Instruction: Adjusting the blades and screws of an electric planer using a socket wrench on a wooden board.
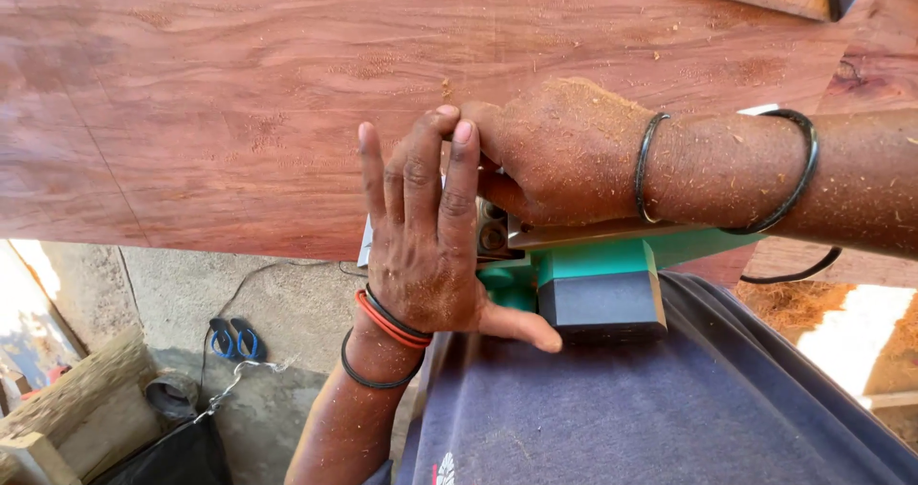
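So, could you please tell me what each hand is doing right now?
Left hand: open, fingers flat on the green power tool.
Right hand: closed around that tool's top.

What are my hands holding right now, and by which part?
Both the left hand and the right hand press on the front top of a green electric planer; the exact grip is hidden.

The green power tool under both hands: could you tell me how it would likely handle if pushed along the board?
The green power tool looks blocky and rigid, probably heavy for its size. The sawdust-strewn reddish board may let it slide easily; its cable might drag.
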